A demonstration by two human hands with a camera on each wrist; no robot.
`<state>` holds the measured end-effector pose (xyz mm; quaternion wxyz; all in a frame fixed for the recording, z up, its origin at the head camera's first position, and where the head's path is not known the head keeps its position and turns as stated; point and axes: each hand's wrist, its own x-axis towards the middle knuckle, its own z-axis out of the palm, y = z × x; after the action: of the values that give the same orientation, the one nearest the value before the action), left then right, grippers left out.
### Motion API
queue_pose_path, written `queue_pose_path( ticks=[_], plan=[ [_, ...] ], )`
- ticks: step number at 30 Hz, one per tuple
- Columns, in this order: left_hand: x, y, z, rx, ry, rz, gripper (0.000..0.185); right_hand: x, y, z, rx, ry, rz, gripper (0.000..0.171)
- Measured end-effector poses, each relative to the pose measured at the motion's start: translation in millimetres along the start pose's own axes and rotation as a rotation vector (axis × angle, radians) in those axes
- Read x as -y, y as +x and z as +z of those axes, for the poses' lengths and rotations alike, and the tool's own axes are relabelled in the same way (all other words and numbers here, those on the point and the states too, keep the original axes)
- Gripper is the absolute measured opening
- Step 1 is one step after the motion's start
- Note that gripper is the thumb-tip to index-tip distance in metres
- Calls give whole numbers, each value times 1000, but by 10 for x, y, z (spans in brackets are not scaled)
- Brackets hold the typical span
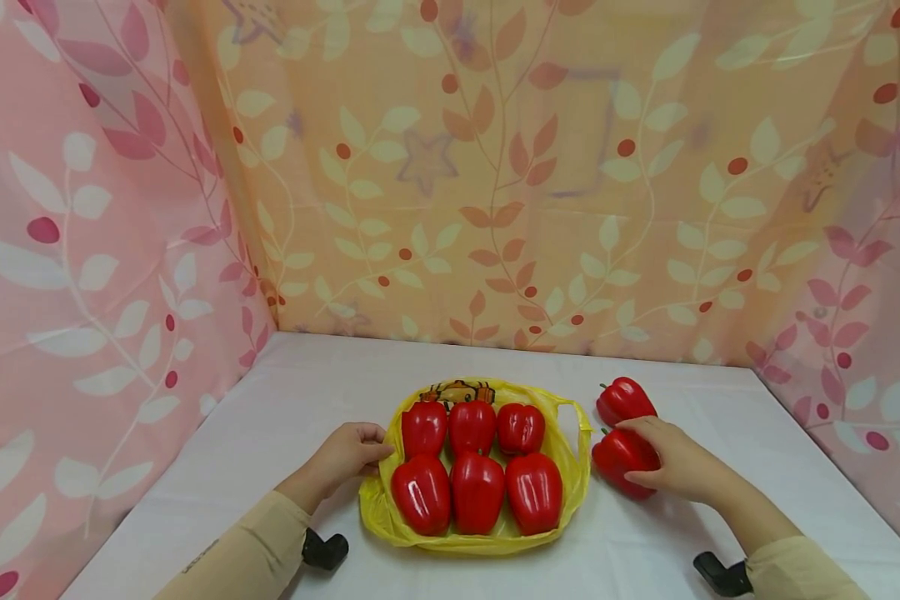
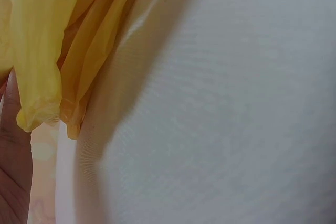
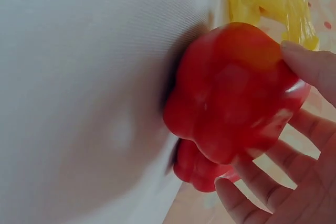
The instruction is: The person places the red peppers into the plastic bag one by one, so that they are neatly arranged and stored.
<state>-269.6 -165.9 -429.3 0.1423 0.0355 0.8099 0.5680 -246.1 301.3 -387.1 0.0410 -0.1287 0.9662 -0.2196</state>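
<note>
A yellow plastic bag (image 1: 487,546) lies spread on the table with several red bell peppers (image 1: 477,493) in two rows on it. At its left rim, my left hand (image 1: 347,454) holds the bag's edge between thumb and fingers; the left wrist view shows the crumpled yellow plastic (image 2: 39,51) beside a finger (image 2: 13,108). Right of the bag, my right hand (image 1: 671,458) grips a red bell pepper (image 1: 621,461), its thumb and spread fingers curved round the sides. That pepper (image 3: 231,93) rests on or close to the table; which one cannot be told.
Another red bell pepper (image 1: 625,400) lies just behind the gripped one. The bag's loop handle (image 1: 576,421) sticks out on its right side. A white cloth covers the table (image 1: 330,375). Patterned curtains (image 1: 495,167) stand at the back and both sides.
</note>
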Motion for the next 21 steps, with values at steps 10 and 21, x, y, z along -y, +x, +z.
queue_pose_path(
  ticks=[10, 21],
  plan=[
    [-6, 10, 6, -12, 5, -6, 19, -32, -115, -29, -6, -16, 3, 84],
    [18, 18, 2, -13, 9, -7, 18, -186, -170, -33, 41, 48, -1, 96]
  ],
)
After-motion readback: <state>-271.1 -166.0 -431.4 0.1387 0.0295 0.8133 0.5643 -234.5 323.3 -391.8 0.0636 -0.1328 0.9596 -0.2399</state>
